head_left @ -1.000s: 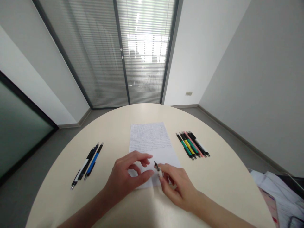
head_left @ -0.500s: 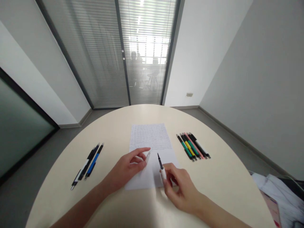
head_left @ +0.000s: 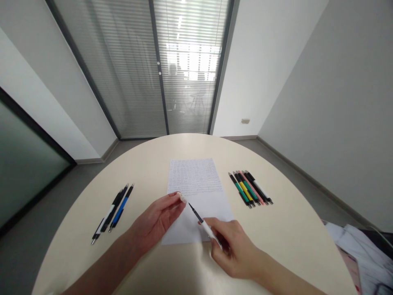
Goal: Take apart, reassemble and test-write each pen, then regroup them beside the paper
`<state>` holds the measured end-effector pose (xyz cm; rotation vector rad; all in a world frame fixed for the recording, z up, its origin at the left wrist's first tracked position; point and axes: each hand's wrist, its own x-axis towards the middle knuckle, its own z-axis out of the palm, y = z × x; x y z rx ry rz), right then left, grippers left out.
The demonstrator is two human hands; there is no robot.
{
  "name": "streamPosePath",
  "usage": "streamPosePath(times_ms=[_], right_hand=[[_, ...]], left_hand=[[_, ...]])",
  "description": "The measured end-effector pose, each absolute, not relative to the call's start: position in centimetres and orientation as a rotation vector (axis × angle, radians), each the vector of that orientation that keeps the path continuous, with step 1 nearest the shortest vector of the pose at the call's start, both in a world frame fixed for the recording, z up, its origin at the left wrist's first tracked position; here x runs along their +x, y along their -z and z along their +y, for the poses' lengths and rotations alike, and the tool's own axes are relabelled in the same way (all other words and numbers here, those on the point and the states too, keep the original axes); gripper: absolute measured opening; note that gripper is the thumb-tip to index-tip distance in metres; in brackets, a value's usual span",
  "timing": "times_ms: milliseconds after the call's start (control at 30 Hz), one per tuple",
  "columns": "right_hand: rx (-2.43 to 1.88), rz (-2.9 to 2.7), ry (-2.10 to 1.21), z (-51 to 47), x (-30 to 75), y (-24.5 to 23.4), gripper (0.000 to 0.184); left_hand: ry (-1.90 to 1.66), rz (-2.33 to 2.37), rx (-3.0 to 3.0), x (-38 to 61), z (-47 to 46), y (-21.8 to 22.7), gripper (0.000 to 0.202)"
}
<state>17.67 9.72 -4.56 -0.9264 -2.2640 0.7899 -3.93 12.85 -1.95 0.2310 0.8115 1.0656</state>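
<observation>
The left hand (head_left: 156, 223) pinches a white cap-like piece (head_left: 182, 198); the right hand (head_left: 236, 247) grips a white pen (head_left: 206, 228) behind its bare tip (head_left: 190, 205), presumably leaving that tip unobstructed.

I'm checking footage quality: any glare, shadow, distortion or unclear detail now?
Head view: glare washes out part of the pale slatted blinds; head view: soft shadow crosses part of the round cream tabletop; head view: wide-angle distortion makes the plain white walls lean outward; head view: handwriting on the white rectangular paper is unreadable, and the small white piece in the left hand indistinct.
</observation>
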Motion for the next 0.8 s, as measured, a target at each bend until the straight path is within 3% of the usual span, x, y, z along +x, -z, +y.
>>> streamPosePath(times_ms=[400, 700, 800], right_hand=[[-0.868, -2.25, -0.739, 9.8, 17.74, 4.44, 0.04], [-0.889, -2.259, -0.717, 9.76, 17.85, 4.52, 0.044], [-0.881, -2.255, -0.7, 9.8, 17.9, 4.48, 0.044]], left_hand=[[-0.996, 0.809, 0.07, -3.94, 13.13, 2.0, 0.021], [-1.188, 0.95, 0.56, -3.67, 12.44, 1.65, 0.013], [-1.233, 1.004, 0.715, -3.49, 12.23, 1.37, 0.021]])
